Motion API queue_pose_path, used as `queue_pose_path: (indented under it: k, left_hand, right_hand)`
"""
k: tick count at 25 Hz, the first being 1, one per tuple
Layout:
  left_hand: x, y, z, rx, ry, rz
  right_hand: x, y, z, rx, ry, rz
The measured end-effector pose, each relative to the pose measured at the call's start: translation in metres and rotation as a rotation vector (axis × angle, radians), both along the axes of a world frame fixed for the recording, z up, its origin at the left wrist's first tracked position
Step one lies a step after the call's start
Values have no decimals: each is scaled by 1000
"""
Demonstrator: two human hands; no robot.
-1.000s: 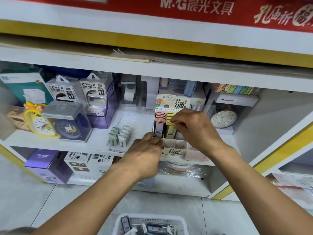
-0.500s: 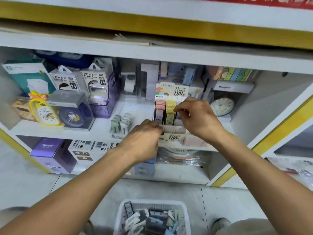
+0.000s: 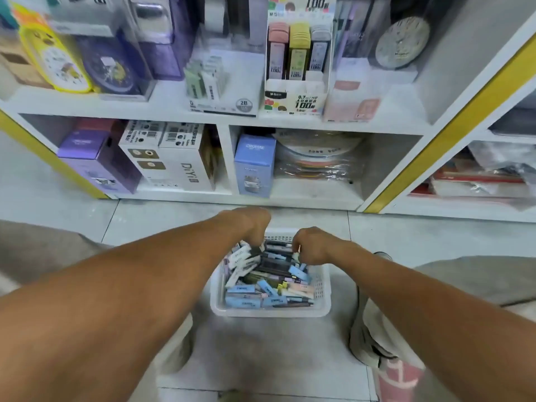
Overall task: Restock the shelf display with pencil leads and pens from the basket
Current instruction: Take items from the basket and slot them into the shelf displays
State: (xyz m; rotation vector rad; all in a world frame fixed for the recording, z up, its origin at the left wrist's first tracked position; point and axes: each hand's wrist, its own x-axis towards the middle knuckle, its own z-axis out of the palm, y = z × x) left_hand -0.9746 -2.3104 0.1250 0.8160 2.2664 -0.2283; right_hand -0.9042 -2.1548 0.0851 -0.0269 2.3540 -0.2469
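A white plastic basket [image 3: 271, 312] sits on the floor between my knees, filled with several pencil lead cases [image 3: 271, 281] in blue, white, pink and dark colours. My left hand [image 3: 251, 226] reaches into its far left corner, with the fingertips curled down and pinching a dark case. My right hand [image 3: 313, 245] is at the far right of the pile; its fingers are curled among the cases and its grip is hidden. On the shelf above stands the lead display box [image 3: 295, 101] with pink, yellow and grey rows of cases.
A 2B lead tray [image 3: 222, 104] stands left of the display box and a pink box [image 3: 352, 104] right of it. Clocks and power banks fill the shelf's left. Boxes and wrapped rolls sit in the lower cubbies [image 3: 255, 165]. My shoe [image 3: 377, 340] is right of the basket.
Both hands have left the display box on the shelf and dropped down into the basket. My view has tilted down towards the floor.
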Motion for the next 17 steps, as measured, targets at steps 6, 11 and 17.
queue_pose_path:
  k: [6, 11, 17]
  left_hand:
    - [35, -17, -107, -33, -127, 15]
    - [51, -22, -166, 96, -71, -6]
    - [61, -20, -198, 105, -1, -74]
  right_hand:
    - [40, 6, -98, -64, 2, -249]
    - [58, 0, -138, -80, 74, -486]
    - [78, -14, -167, -73, 80, -379]
